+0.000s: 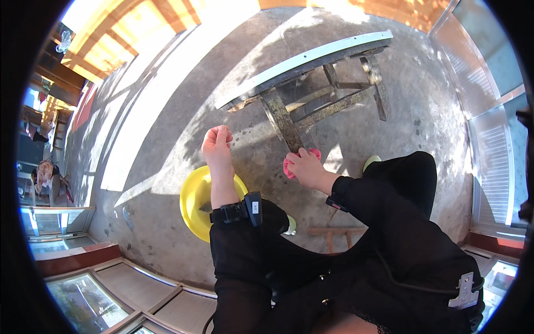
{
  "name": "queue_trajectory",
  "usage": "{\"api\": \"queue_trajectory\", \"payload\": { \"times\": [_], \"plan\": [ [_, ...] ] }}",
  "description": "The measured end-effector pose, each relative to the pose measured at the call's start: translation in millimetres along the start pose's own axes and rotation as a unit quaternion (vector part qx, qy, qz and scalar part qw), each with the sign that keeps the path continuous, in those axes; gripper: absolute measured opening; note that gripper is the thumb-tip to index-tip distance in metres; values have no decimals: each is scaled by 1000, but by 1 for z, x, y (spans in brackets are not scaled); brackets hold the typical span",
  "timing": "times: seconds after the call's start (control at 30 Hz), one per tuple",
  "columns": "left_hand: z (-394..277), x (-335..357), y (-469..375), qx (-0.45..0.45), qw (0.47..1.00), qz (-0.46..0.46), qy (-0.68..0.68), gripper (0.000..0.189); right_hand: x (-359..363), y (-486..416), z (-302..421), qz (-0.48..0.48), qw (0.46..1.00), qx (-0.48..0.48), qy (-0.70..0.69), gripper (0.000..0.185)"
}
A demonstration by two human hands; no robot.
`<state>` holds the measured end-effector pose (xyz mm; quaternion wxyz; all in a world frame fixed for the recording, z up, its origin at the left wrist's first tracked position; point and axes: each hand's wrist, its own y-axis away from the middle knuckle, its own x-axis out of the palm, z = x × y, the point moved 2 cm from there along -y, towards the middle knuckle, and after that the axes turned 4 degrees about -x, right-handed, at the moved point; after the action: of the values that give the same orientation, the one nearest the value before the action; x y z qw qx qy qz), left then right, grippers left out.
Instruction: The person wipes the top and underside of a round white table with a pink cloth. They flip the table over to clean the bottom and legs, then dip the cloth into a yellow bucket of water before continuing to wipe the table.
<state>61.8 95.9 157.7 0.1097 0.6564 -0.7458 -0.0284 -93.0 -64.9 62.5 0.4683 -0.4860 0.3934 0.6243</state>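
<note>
A pink cloth is bunched in my right hand, which presses it against the end of a worn wooden leg. That leg belongs to a small wooden table tipped over, its pale metal-edged top facing away and its legs pointing towards me. My left hand is raised with curled fingers, apart from the table; nothing shows in it. Below that hand stands a yellow basin, partly hidden by my forearm. Something dark lies in the basin, too covered to identify.
Concrete floor bears sunlit patches and wet spots. A low wooden frame, perhaps a stool, is near my legs. Glazed metal-framed panels line the right side, with window panels at lower left. A cluttered rack stands far left.
</note>
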Motion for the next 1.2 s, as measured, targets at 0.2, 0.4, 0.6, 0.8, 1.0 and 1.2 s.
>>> {"api": "queue_trajectory", "payload": {
  "times": [0.2, 0.4, 0.6, 0.8, 1.0, 1.2],
  "plan": [
    [0, -6, 4, 7, 1000, 1, -14, 13, -16, -1, -21, -174, 980, 14, -97, 27],
    [-3, -4, 6, -4, 1000, -7, -17, 13, -21, -19, -47, -237, 962, 82, -105, 30],
    [0, 3, 3, 9, 1000, 6, -29, 13, 2, 36, -41, -255, 944, 99, -185, 35],
    [3, 5, 2, 13, 999, 2, -34, 13, -37, -5, -104, -352, 908, 212, -80, 39],
    [5, 11, -2, 9, 999, 12, -39, 14, -4, 19, -69, -261, 934, 188, -158, 39],
    [6, 13, 2, 5, 998, 12, -62, 12, -2, 15, -36, -293, 935, 82, -182, 35]
  ]
}}
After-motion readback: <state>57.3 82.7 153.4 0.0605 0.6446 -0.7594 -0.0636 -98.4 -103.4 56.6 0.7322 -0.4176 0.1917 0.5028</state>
